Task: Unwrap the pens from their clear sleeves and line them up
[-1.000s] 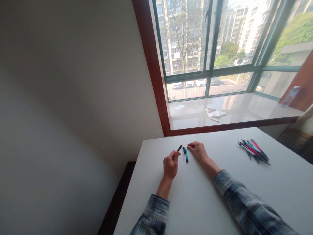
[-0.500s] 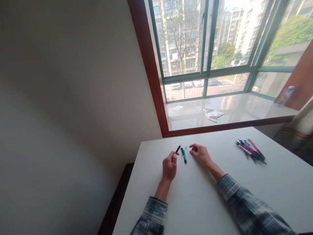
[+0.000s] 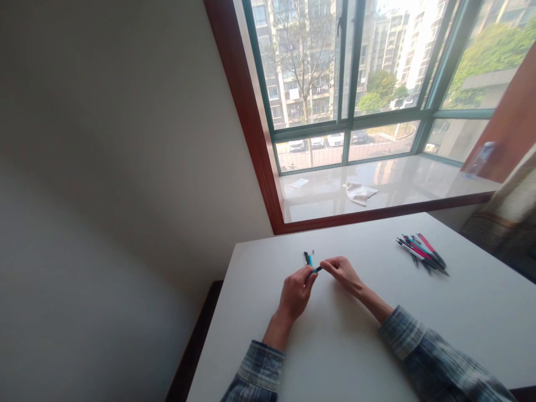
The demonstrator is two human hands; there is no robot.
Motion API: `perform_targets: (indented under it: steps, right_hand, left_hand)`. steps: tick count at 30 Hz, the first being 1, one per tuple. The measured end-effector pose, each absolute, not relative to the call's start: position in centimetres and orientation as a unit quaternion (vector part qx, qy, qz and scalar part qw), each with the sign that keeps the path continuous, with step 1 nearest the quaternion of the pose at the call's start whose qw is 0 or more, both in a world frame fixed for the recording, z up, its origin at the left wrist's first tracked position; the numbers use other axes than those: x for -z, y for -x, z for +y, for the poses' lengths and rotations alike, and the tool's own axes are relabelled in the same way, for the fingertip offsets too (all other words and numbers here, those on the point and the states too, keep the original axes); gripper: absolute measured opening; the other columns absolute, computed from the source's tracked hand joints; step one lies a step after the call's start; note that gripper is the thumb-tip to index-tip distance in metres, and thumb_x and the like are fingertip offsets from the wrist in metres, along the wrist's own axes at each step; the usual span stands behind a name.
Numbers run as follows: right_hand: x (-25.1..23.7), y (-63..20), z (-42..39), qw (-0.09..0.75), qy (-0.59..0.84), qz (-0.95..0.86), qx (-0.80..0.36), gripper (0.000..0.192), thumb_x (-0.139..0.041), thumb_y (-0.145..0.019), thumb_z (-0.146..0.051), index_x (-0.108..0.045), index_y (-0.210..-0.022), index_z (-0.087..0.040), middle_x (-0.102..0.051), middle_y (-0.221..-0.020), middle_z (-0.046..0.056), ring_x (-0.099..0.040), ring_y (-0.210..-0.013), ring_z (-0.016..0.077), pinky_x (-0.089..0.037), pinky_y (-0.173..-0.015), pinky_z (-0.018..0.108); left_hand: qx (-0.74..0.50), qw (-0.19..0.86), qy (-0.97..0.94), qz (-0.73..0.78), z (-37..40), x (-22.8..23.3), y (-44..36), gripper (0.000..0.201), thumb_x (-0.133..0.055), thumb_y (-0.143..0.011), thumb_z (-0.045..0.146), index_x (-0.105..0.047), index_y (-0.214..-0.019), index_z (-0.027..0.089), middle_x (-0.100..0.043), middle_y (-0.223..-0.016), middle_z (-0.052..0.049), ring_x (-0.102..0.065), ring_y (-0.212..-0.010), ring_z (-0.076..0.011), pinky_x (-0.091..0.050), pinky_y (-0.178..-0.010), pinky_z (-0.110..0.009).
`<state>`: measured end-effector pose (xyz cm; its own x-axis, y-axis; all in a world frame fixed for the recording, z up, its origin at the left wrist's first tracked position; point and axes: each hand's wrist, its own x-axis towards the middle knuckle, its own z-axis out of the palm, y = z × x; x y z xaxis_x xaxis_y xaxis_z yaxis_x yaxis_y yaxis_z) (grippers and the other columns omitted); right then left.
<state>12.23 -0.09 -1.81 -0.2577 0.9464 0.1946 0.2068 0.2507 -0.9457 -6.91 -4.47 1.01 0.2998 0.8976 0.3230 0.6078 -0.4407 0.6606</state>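
Note:
Over the far part of the white table, my left hand grips a teal and black pen part. My right hand pinches the other end of that same part, so both hands meet on it. Just beyond the hands, a second teal and black pen piece lies flat on the table, with a tiny loose piece beside it.
A pile of several pink, teal and black pens lies at the table's far right. Behind the table runs a wide window sill with a crumpled white cloth and a paper slip. The wall stands to the left.
My right hand drew back from the pieces on the table and joined my left hand on the pen part. The left hand turned its part toward the right. The view shifted slightly.

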Motion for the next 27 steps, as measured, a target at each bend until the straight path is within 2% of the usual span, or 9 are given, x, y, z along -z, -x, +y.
perform_targets:
  steps: [6,10,14,17,20,25,27]
  right_hand:
    - [1.3,-12.0,0.1,0.463,0.401,-0.653,-0.446,0.057,-0.056,-0.093,-0.063,-0.032,-0.061,-0.022,-0.025,-0.060,-0.006,-0.023,-0.058,0.0106,-0.019,-0.053,0.026]
    - [0.6,-12.3,-0.2,0.466,0.369,-0.657,-0.464,0.045,-0.061,-0.093,-0.057,-0.047,-0.071,-0.020,-0.039,-0.065,-0.005,-0.033,-0.060,0.0114,-0.027,-0.055,0.025]
    - [0.2,-12.4,-0.2,0.486,0.362,-0.637,-0.477,0.039,-0.065,-0.092,-0.053,-0.054,-0.077,-0.019,-0.050,-0.071,-0.003,-0.043,-0.064,0.0130,-0.034,-0.058,0.026]
    - [0.3,-12.4,0.0,0.499,0.346,-0.623,-0.493,0.035,-0.068,-0.090,-0.052,-0.062,-0.082,-0.019,-0.059,-0.077,0.001,-0.053,-0.072,0.0163,-0.043,-0.066,0.029]
    - [0.5,-12.6,0.2,0.506,0.326,-0.611,-0.514,0.030,-0.073,-0.087,-0.048,-0.070,-0.095,-0.020,-0.068,-0.094,0.005,-0.062,-0.089,0.0211,-0.050,-0.079,0.033]
    - [0.5,-12.7,0.1,0.514,0.319,-0.575,-0.551,0.040,-0.077,-0.084,-0.046,-0.068,-0.117,-0.023,-0.072,-0.097,0.006,-0.068,-0.097,0.0232,-0.053,-0.086,0.038]
    - [0.4,-12.8,0.1,0.510,0.310,-0.575,-0.559,0.048,-0.078,-0.084,-0.045,-0.065,-0.125,-0.025,-0.073,-0.105,0.008,-0.068,-0.106,0.0254,-0.053,-0.091,0.040]
  left_hand:
    - [-0.305,0.228,-0.779,0.498,-4.1,-0.8,7.0,0.040,-0.038,-0.106,0.047,-0.066,-0.092,0.021,-0.062,-0.073,0.001,-0.054,-0.064,-0.0150,-0.038,-0.065,-0.024]
    - [-0.313,0.247,-0.763,0.509,-4.1,-0.8,6.9,0.044,-0.034,-0.106,0.049,-0.064,-0.089,0.021,-0.054,-0.066,0.003,-0.046,-0.059,-0.0142,-0.034,-0.063,-0.024]
    - [-0.320,0.258,-0.756,0.509,-4.0,-0.6,6.8,0.043,-0.035,-0.106,0.048,-0.064,-0.089,0.021,-0.053,-0.066,0.003,-0.044,-0.057,-0.0142,-0.032,-0.062,-0.025]
    - [-0.325,0.261,-0.755,0.507,-3.9,-0.4,6.8,0.043,-0.035,-0.106,0.048,-0.064,-0.089,0.020,-0.051,-0.064,0.003,-0.044,-0.057,-0.0141,-0.032,-0.062,-0.025]
    - [-0.330,0.262,-0.751,0.508,-3.8,-0.2,6.9,0.043,-0.035,-0.106,0.047,-0.065,-0.089,0.020,-0.048,-0.063,0.004,-0.043,-0.057,-0.0140,-0.032,-0.062,-0.025]
    - [-0.333,0.263,-0.749,0.509,-3.7,-0.2,6.9,0.042,-0.037,-0.105,0.046,-0.066,-0.089,0.020,-0.048,-0.062,0.004,-0.044,-0.057,-0.0139,-0.031,-0.062,-0.025]
    - [-0.334,0.264,-0.747,0.510,-3.7,-0.1,6.9,0.042,-0.037,-0.105,0.046,-0.066,-0.089,0.020,-0.049,-0.063,0.004,-0.045,-0.057,-0.0141,-0.032,-0.063,-0.025]
